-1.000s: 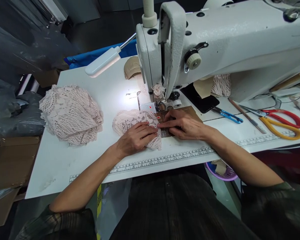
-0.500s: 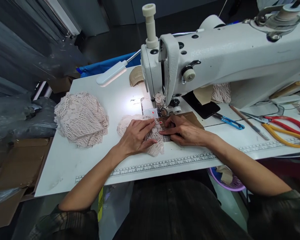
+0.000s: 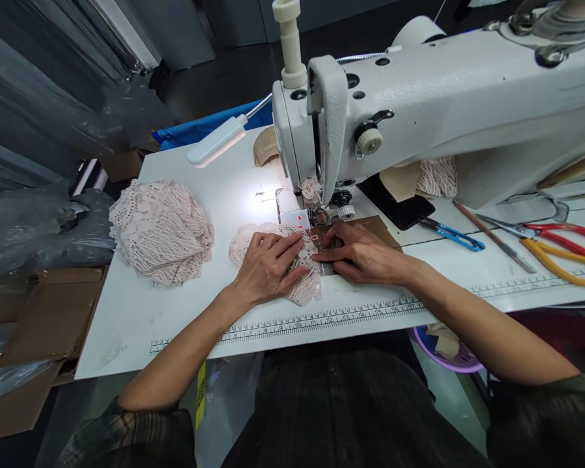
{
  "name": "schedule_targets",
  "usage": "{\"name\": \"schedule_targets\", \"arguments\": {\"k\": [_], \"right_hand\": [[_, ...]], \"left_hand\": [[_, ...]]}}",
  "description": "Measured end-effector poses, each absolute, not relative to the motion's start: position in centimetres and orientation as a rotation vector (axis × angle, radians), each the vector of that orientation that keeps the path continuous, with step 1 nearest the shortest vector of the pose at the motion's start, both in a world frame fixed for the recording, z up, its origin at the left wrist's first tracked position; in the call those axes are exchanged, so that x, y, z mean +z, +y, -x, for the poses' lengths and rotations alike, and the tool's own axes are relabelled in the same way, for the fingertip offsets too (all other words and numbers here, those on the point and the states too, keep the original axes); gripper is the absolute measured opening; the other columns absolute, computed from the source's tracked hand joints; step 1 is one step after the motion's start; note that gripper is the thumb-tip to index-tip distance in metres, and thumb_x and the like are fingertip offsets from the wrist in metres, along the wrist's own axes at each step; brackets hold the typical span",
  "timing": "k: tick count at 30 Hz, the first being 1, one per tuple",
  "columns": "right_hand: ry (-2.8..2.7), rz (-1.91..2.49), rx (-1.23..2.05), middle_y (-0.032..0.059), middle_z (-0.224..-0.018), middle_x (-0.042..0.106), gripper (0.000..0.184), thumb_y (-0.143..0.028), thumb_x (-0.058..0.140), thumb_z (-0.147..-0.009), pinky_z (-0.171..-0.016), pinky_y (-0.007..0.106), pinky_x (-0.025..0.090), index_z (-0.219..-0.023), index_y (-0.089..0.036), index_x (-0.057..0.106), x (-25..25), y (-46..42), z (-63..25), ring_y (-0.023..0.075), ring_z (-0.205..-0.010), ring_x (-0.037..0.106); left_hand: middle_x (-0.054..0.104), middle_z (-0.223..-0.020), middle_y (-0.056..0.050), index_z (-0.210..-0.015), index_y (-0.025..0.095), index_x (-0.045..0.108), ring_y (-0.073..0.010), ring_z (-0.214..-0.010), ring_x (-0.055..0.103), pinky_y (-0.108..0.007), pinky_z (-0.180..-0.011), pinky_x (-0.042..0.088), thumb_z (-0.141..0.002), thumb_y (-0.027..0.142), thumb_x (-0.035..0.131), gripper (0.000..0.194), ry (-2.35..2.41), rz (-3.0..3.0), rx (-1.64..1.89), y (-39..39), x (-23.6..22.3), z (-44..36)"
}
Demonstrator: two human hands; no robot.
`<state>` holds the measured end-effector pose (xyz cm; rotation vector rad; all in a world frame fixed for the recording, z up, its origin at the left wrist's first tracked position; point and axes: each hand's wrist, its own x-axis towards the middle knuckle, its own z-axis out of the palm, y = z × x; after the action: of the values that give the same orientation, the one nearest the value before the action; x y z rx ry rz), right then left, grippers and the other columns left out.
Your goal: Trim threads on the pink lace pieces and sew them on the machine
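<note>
A pale pink lace piece (image 3: 306, 291) lies on the white table just in front of the needle area of a white sewing machine (image 3: 419, 91). My left hand (image 3: 269, 268) rests flat on the lace, fingers stretched toward the presser foot. On the other side, my right hand (image 3: 363, 255) has its thumb and fingers pinched together at the lace's right edge, over the metal plate. A brown flat sheet (image 3: 377, 233) lies partly beneath that hand. The lace under my left palm is hidden.
At the left stands a heap of pink lace (image 3: 160, 231). A lit lamp (image 3: 218, 142) hangs over the table. To the right lie a black phone-like slab (image 3: 394, 205), blue thread snips (image 3: 453, 234) and scissors (image 3: 560, 250). A purple basket (image 3: 461, 363) sits below the edge.
The view has shifted slightly, so the machine and tools sit a little differently in it. Both hands keep nearly the same place on the lace.
</note>
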<state>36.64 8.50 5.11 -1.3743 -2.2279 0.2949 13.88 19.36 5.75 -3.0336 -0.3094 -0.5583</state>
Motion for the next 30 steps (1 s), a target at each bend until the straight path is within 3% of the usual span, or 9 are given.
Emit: {"name": "schedule_targets", "arguments": {"k": [7,14,23,30], "right_hand": [[-2.201,1.38,0.317,0.0095,-0.105,0.059,0.037,-0.019,0.047,-0.09,-0.091,0.044,0.046,-0.117,-0.03,0.069,5.3,8.4,-36.5,0.0217,-0.102,0.053],[-2.211,1.412,0.32,0.0098,-0.106,0.059,0.035,-0.02,0.049,-0.089,-0.091,0.044,0.046,-0.115,-0.029,0.07,5.2,8.3,-36.6,0.0227,-0.103,0.053],[-2.221,1.399,0.288,0.0108,-0.104,0.058,0.035,-0.02,0.051,-0.088,-0.089,0.045,0.047,-0.117,-0.028,0.07,5.2,8.3,-36.4,0.0237,-0.101,0.053],[-2.218,1.392,0.264,0.0114,-0.104,0.057,0.035,-0.019,0.049,-0.087,-0.088,0.045,0.047,-0.113,-0.027,0.072,5.0,8.3,-36.3,0.0238,-0.1,0.053]], "left_hand": [[0.058,-0.134,-0.013,-0.129,0.017,0.055,-0.0273,-0.103,0.055,-0.044,-0.083,0.038,-0.094,0.052,0.046,0.051,-0.305,3.083,-0.562,19.5,5.6,-13.9],[0.06,-0.131,-0.011,-0.126,0.018,0.059,-0.0256,-0.091,0.054,-0.043,-0.079,0.039,-0.092,0.055,0.047,0.051,-0.313,3.01,-0.521,19.2,5.7,-14.0],[0.062,-0.128,-0.012,-0.122,0.015,0.06,-0.0291,-0.098,0.057,-0.048,-0.087,0.036,-0.092,0.045,0.053,0.043,-0.403,3.003,-0.565,18.1,6.1,-14.7],[0.059,-0.131,-0.016,-0.122,0.01,0.059,-0.0285,-0.107,0.059,-0.044,-0.087,0.039,-0.094,0.041,0.051,0.041,-0.401,3.018,-0.537,17.9,5.8,-14.6]]}}
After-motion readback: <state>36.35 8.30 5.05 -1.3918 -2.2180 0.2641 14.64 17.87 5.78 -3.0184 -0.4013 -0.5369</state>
